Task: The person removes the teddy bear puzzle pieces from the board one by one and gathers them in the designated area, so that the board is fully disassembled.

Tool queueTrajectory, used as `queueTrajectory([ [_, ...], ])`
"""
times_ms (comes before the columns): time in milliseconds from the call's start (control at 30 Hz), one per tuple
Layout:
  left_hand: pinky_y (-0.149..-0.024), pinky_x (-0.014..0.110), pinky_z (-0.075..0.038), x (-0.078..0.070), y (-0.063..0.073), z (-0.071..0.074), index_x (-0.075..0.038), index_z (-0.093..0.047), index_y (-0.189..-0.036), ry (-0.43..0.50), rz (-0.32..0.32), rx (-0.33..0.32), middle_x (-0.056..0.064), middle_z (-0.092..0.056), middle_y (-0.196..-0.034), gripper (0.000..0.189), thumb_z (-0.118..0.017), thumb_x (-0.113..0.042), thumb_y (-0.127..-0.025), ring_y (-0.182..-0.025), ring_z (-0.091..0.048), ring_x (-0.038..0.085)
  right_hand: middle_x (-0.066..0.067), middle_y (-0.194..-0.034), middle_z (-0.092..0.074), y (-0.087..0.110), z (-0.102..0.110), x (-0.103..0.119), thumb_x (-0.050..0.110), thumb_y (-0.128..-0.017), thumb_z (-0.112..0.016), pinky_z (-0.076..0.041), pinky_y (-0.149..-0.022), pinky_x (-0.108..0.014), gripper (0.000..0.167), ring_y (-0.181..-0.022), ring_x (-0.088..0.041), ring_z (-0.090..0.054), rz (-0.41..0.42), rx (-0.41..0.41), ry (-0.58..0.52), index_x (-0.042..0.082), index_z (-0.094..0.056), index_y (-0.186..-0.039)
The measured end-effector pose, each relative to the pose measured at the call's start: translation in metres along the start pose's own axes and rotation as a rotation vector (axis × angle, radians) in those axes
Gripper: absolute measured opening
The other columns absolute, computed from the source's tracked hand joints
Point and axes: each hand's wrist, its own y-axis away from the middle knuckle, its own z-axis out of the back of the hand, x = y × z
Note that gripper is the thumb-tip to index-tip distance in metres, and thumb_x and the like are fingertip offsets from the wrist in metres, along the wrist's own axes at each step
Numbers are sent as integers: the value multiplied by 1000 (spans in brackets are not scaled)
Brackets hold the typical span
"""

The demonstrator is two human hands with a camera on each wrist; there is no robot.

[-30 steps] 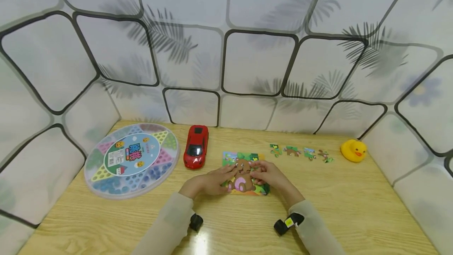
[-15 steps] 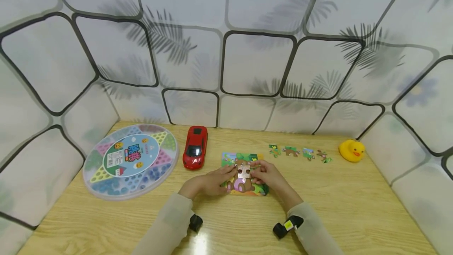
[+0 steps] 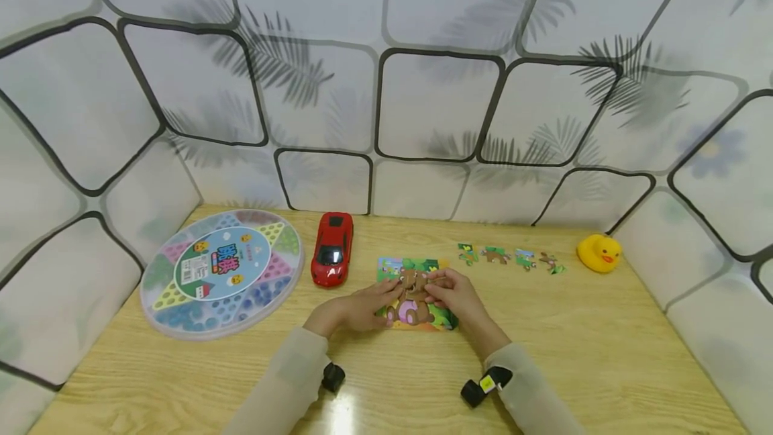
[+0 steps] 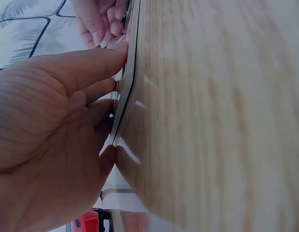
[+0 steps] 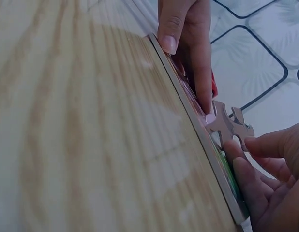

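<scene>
Puzzle piece (image 5: 230, 127) is pinched in the right hand (image 3: 454, 291), tilted up off the bear puzzle board (image 3: 417, 319) in the middle of the bench (image 3: 604, 348). Left hand (image 3: 362, 306) lies flat w/ straight fingers on the board's left edge, holding it down. Looks like the step is lifting one piece out of the pic. Next move needs a steady pull up, w/ the board kept flat. Four loose pieces (image 3: 510, 258) sit near the yellow duck (image 3: 597, 252).
</scene>
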Motion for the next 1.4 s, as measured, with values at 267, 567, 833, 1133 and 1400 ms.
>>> queueTrajectory([
  [267, -113, 53, -14, -1, 0, 1, -16, -19, -152, 15, 6, 7, 3, -8, -159, 66, -53, -31, -97, -145, -3, 23, -2, -70, -65, -3, -7, 4, 4, -87, -66, -47, -46, -18, 12, -52, -10, -61, -58, -118, -16, -3, -62, -96],
  [567, -113, 53, -14, -2, 3, 3, -13, -20, -152, 2, -3, 10, 6, -8, -159, 66, -53, -29, -97, -145, -4, 25, -3, -68, -65, -4, -10, 7, 2, -86, -67, -46, -45, -16, 14, -49, -9, -60, -68, -146, -51, -7, -61, -95],
  [833, -113, 52, -15, -1, 1, 1, -13, -21, -152, -4, -8, 8, 6, -9, -159, 65, -53, -29, -97, -145, -4, 25, -2, -65, -65, -3, -7, 5, 5, -85, -69, -49, -45, -20, 18, -49, -10, -61, -67, -171, -105, -7, -62, -97],
  [1133, -114, 49, -15, -1, 0, 1, -13, -21, -152, -7, -7, 3, 6, -10, -159, 66, -54, -28, -97, -145, -5, 25, -3, -65, -66, -2, -1, 3, 2, -86, -67, -49, -46, -21, 11, -49, -12, -60, -61, -140, -218, -5, -62, -92],
  [1400, -112, 52, -17, -1, 0, 1, -13, -21, -152, -10, -17, -1, 8, -10, -158, 67, -55, -27, -96, -145, -7, 27, -2, -69, -65, 2, 21, 4, 1, -86, -67, -49, -49, -19, 11, -52, -11, -61, -19, -130, -264, -3, -60, -94],
])
